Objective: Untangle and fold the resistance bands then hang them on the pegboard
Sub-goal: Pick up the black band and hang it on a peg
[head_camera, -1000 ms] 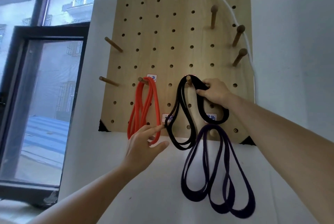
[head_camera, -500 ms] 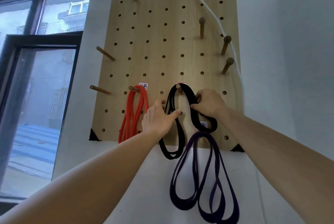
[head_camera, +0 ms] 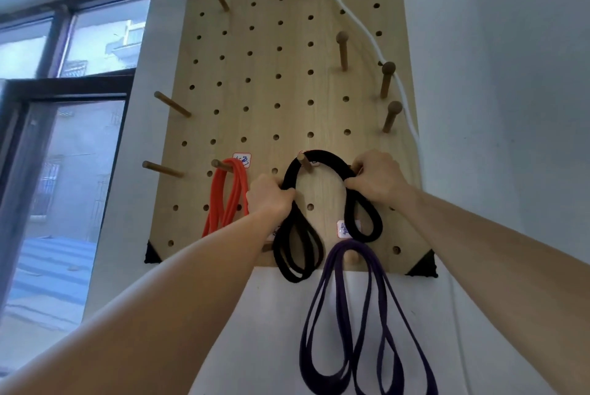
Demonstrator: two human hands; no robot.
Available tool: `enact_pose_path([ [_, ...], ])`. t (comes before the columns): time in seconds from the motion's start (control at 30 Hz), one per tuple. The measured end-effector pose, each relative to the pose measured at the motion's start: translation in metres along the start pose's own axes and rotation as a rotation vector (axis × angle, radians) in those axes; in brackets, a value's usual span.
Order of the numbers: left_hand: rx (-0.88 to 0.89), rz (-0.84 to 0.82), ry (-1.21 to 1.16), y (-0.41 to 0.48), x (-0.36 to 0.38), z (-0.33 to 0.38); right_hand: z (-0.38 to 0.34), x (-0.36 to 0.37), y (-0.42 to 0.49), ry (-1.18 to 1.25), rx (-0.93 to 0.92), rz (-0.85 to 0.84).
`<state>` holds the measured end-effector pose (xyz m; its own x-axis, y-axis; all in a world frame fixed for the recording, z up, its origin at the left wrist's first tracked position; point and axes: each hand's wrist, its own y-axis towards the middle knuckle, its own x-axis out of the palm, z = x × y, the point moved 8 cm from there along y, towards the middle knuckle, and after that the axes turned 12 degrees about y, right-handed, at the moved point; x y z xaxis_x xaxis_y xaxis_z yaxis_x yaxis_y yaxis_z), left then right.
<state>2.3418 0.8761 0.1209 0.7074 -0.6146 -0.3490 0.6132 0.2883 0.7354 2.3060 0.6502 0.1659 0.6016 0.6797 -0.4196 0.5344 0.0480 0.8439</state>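
Note:
A wooden pegboard [head_camera: 277, 85] hangs on the white wall. A folded black band [head_camera: 322, 160] is draped over a peg [head_camera: 304, 162] in its lower middle. My left hand [head_camera: 271, 195] grips the band's left side and my right hand [head_camera: 376, 177] grips its right side. Black loops hang below both hands. An orange band [head_camera: 228, 200] hangs from a peg to the left, just beside my left hand. A purple band [head_camera: 360, 315] hangs from the bottom peg [head_camera: 351, 257], below the black one.
Several bare wooden pegs [head_camera: 343, 50] stick out of the board. A white cord [head_camera: 367, 34] runs down its right side. A dark-framed window [head_camera: 64, 139] lies to the left. White wall [head_camera: 510, 107] fills the right.
My left hand rose from below the orange band and closed on the black band's left side. The right hand kept its hold. The view tilted so the board sits lower.

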Motion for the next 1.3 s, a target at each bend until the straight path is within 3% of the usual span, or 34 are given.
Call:
enact_pose_path([
  [0.13, 0.027, -0.031, 0.001, 0.014, -0.007, 0.014, 0.011, -0.011, -0.004, -0.097, 0.022, -0.002],
  [0.23, 0.067, -0.21, -0.118, 0.009, 0.007, 0.014, 0.01, -0.008, -0.007, -0.146, 0.043, -0.067],
  [0.3, 0.135, -0.31, -0.127, -0.002, 0.017, 0.012, 0.005, -0.011, -0.006, -0.088, 0.046, -0.054],
  [0.53, 0.283, -0.409, 0.043, -0.038, 0.022, -0.001, -0.016, -0.006, 0.0, 0.258, 0.17, -0.031],
  [0.83, 0.252, -0.433, 0.061, -0.047, 0.006, -0.02, -0.009, 0.054, -0.031, 0.447, 0.303, -0.13],
  [1.0, 0.247, -0.416, 0.027, -0.054, -0.006, -0.026, -0.002, 0.057, -0.03, 0.188, 0.207, -0.103],
  [1.13, 0.253, -0.438, 0.053, -0.06, -0.012, -0.028, 0.006, 0.051, -0.037, 0.137, 0.228, -0.132],
  [1.3, 0.333, -0.274, 0.121, -0.073, -0.044, -0.025, -0.001, 0.032, -0.05, 0.088, 0.145, -0.075],
])
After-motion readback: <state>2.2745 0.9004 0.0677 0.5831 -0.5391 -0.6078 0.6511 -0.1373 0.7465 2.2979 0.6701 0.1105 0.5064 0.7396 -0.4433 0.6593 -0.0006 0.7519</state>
